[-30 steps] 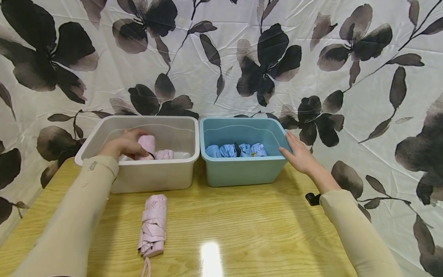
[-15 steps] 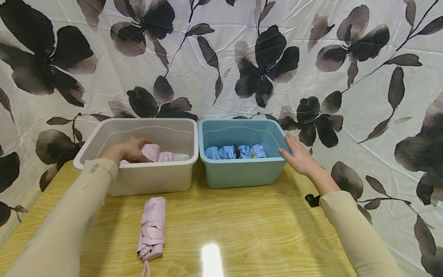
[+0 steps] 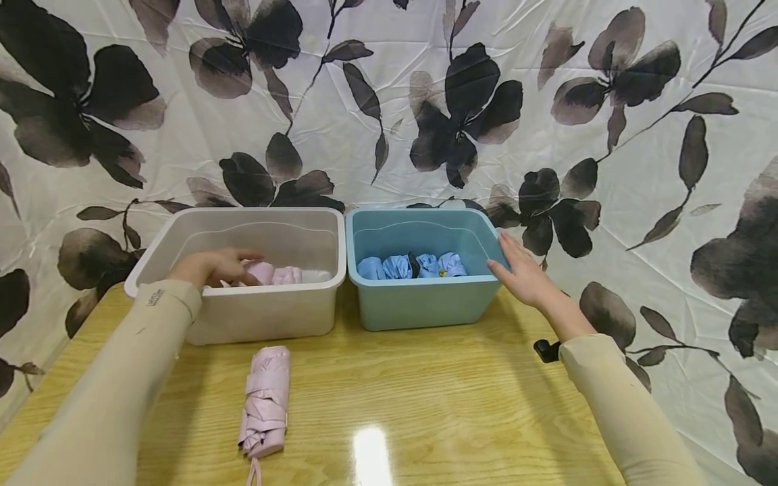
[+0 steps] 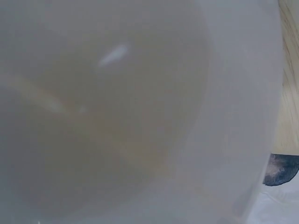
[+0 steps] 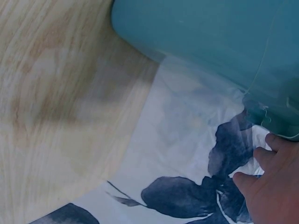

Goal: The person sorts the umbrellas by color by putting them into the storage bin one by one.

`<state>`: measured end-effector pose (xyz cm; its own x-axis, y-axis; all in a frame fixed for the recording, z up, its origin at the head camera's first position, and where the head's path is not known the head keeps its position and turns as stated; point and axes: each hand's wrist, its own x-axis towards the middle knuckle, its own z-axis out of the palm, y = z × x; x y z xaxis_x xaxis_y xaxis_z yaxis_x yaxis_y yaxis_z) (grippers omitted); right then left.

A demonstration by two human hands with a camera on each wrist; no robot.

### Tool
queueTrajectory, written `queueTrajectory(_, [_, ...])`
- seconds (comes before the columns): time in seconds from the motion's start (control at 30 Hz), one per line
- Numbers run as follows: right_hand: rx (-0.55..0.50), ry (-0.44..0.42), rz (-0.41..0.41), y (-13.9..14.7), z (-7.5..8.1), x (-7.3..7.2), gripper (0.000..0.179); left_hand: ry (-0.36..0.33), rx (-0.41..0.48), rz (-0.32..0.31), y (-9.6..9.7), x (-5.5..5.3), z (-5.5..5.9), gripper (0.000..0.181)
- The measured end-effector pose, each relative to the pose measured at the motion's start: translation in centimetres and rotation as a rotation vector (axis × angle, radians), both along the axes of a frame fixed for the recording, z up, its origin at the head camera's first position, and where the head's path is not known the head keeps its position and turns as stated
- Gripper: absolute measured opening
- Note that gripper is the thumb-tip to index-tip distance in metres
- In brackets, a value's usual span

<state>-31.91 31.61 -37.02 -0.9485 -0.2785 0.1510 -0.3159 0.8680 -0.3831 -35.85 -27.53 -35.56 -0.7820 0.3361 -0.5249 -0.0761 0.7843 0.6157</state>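
Note:
My left hand (image 3: 215, 265) reaches over the front rim of the off-white bin (image 3: 267, 314). Its fingers are loosely extended above a pink folded umbrella (image 3: 259, 272) that lies low inside; the bin wall hides their lower part. Beside that umbrella is another pink wrapped bundle (image 3: 287, 275). In the head view my right hand (image 3: 524, 275) rests with straight fingers on the right rim of the blue bin (image 3: 428, 304). The right wrist view shows the fingers (image 5: 266, 156) at that rim. A third pink item, a folded umbrella (image 3: 266, 401) with a wrist loop, lies on the table.
Several blue wrapped bundles (image 3: 398, 266) sit in the blue bin, side by side. Both bins stand close together on the wooden table (image 3: 437, 391), against a floral cloth (image 3: 389, 101). The left wrist view is mostly filled by a pale bin wall (image 4: 238, 107).
The pink umbrella under my left hand has gone from tilted up to lying low in the off-white bin. My left fingers have loosened from it. The right hand stays at the rim.

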Motion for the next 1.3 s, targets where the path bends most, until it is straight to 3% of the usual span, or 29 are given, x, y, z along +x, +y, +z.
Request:
queueTrajectory(0.37, [-0.007, -0.005, 0.006, -0.1, -0.1, -0.2, 0.078, -0.002, -0.041, 0.010, -0.2, 0.2, 0.2, 0.078])
queueTrajectory(0.67, [-0.014, -0.016, 0.000, -0.1, -0.2, 0.1, 0.079, 0.094, -0.011, -0.002, 0.1, 1.2, 1.4, 0.071])
queueTrajectory(0.87, [-0.012, -0.008, -0.006, -0.2, -0.1, 0.2, 0.078, 0.230, 0.127, 0.035, 0.4, 2.3, 2.5, 0.063])
queueTrajectory(1.0, [-0.013, -0.007, -0.002, -0.2, 0.0, 0.2, 0.079, 0.343, 0.159, 0.059, 1.1, 3.6, 3.4, 0.064])
queueTrajectory(1.3, [-0.025, -0.008, 0.013, -0.3, -0.1, 0.3, 0.079, 0.610, 0.161, 0.126, 2.6, 8.5, 4.8, 0.058])
